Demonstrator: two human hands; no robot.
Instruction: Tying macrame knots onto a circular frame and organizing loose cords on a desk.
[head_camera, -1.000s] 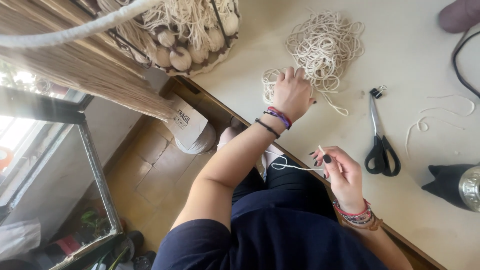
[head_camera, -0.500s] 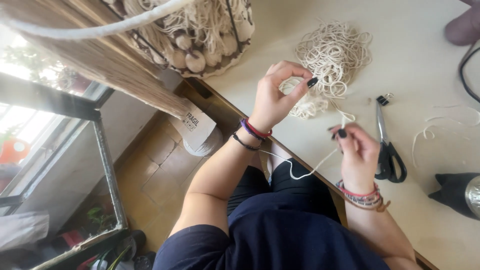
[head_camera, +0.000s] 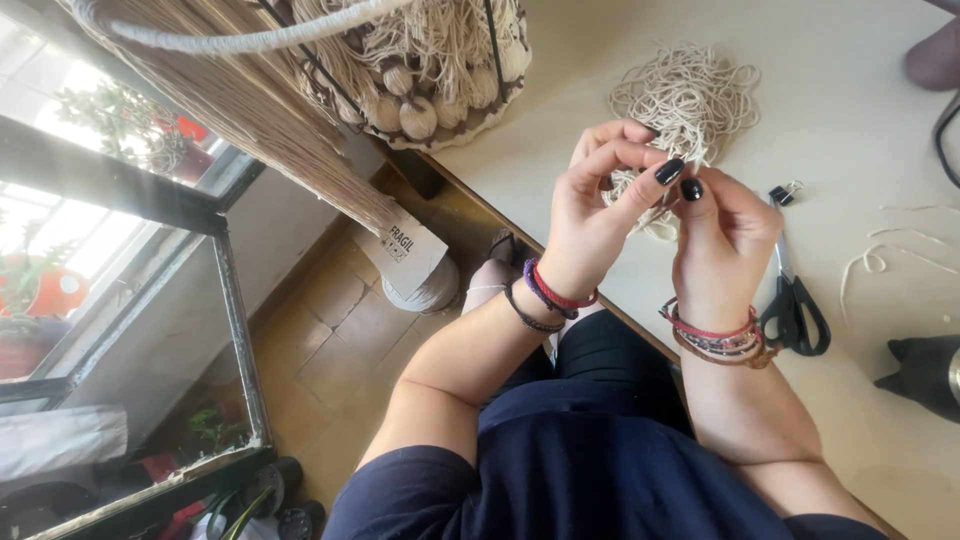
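Over at the far left, a glass case (head_camera: 150, 380) stands on the tiled floor with green plants behind it. Beside it a long bundle of tan fibres (head_camera: 270, 120) slants down to a paper label (head_camera: 408, 248), and above hangs a woven piece with beads and fringe (head_camera: 430, 70), resting at the far edge of the pale worktop (head_camera: 860, 130).

Nearer the middle, the person's left hand (head_camera: 590, 215) is raised over the worktop's edge, thumb and forefinger pinched together on a strand of cream cord (head_camera: 650, 205). The right hand (head_camera: 725, 245) is just beside it, fingertips touching the left's, its grip likewise nipped on the same bit of cord. Both wrists carry bracelets. Behind the hands, farther off on the worktop, lies the loose tangled pile of cord (head_camera: 690, 95), partly hidden by the fingers.

To the right of the right hand, black-handled scissors (head_camera: 793, 300) lie flat, with a small binder clip (head_camera: 787, 192) just beyond their tips. Stray cord scraps (head_camera: 890, 255) lie farther right, and a dark object (head_camera: 925, 370) sits at the right edge.
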